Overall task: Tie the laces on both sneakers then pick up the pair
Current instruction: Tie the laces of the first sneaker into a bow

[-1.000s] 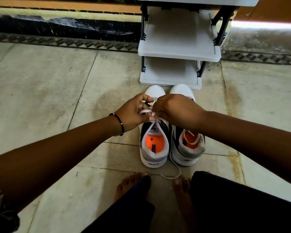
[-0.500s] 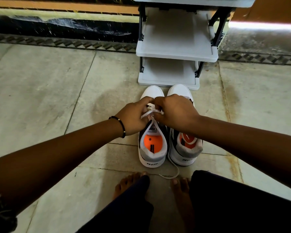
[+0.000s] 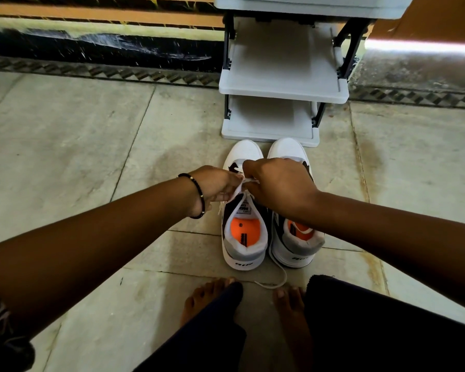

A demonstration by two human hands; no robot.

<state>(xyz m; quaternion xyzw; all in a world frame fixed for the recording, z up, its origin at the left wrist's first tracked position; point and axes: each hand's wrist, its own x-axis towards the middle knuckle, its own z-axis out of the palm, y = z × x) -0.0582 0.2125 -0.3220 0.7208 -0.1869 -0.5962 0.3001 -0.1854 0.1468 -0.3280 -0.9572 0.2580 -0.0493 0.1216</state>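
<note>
Two white sneakers with grey heels and orange insoles stand side by side on the floor, toes pointing away from me. Over the tongue of the left sneaker [image 3: 243, 245], my left hand [image 3: 216, 187] and my right hand [image 3: 277, 185] meet, both pinching its white laces [image 3: 246, 181]. The right hand also covers the front of the right sneaker [image 3: 297, 245]. A loose white lace [image 3: 278, 279] from the right sneaker trails on the floor behind its heel.
A grey plastic shoe rack [image 3: 282, 87] with two low shelves stands just beyond the sneakers' toes, against a dark wall base. My bare feet [image 3: 208, 299] and dark trouser legs are just behind the heels. Stone floor tiles [image 3: 78, 146] spread to the left and right.
Both hands stay on the left sneaker's laces; they have shifted slightly forward over the tongue, and the lace bundle between the fingers looks pulled tighter.
</note>
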